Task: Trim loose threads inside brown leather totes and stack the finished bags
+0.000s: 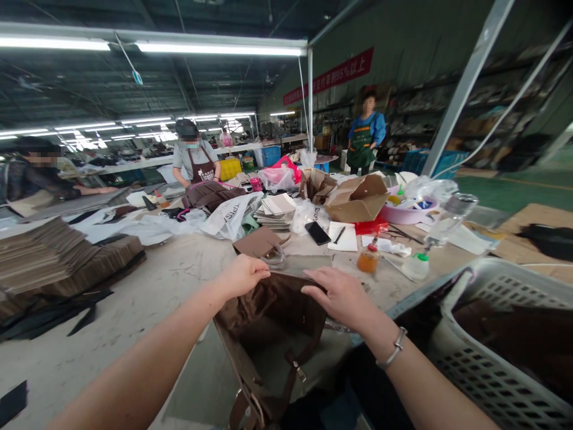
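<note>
A brown handbag (268, 322) stands open-mouthed in front of me, its crumpled lining and a strap with a metal zip pull showing. My left hand (245, 277) pinches the far rim near its left corner, fingertips closed. At the right part of that rim, my right hand (340, 292) straddles the edge, thumb on the inner side and fingers over the outer side. Just beyond the bag lie a brown flap piece (257, 240) and a clear plastic-wrapped loop (275, 258). The bag's lower part is partly hidden by shadow and my arms.
Stacked brown panels (49, 257) lie on the left of the worktable (147, 304). Behind the bag are a phone (317, 233), a pen on white paper (342, 236), an orange glue bottle (367, 260) and cartons (358, 197). A grey basket (510, 286) stands right. Co-workers are farther back.
</note>
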The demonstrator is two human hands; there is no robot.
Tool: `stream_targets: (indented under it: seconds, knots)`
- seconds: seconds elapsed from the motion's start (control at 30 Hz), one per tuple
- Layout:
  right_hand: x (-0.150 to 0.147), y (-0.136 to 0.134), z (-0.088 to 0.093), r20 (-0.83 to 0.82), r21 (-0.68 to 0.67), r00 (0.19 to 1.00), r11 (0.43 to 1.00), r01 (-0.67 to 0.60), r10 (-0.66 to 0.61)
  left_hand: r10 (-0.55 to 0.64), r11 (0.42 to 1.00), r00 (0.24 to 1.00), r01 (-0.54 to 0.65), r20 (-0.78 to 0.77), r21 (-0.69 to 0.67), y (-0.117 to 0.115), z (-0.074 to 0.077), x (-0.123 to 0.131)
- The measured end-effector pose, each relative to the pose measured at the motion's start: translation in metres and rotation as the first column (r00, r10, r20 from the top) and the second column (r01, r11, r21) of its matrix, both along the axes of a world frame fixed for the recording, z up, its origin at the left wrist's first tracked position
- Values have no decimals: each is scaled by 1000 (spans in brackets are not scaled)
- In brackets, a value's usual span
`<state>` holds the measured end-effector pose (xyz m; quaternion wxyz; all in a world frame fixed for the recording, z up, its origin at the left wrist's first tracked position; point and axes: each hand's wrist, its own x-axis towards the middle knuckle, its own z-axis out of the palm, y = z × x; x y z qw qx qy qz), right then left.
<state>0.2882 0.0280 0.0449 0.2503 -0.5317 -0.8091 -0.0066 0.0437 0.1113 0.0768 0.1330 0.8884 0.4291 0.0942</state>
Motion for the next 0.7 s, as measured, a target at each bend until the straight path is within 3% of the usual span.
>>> stream_targets:
  seconds: [0.23,0.43,0.57,0.7]
  knots:
    - [-15,8,-6,105,89,993,995,46,-56,19,998,999,-16,38,-67,-2,-1,-5]
    - [-33,7,14,130,133,987,988,74,-91,-10,1000,999,11,36,-8,-2,-4,-6]
    - [-62,21,14,194,73,981,997,-12,-3,-9,1000,1000,9,26,-4,-3,-7,-3]
    - [-78,32,10,231,65,973,997,-39,23,63,995,995,-57,80,-77,-1,9,-5]
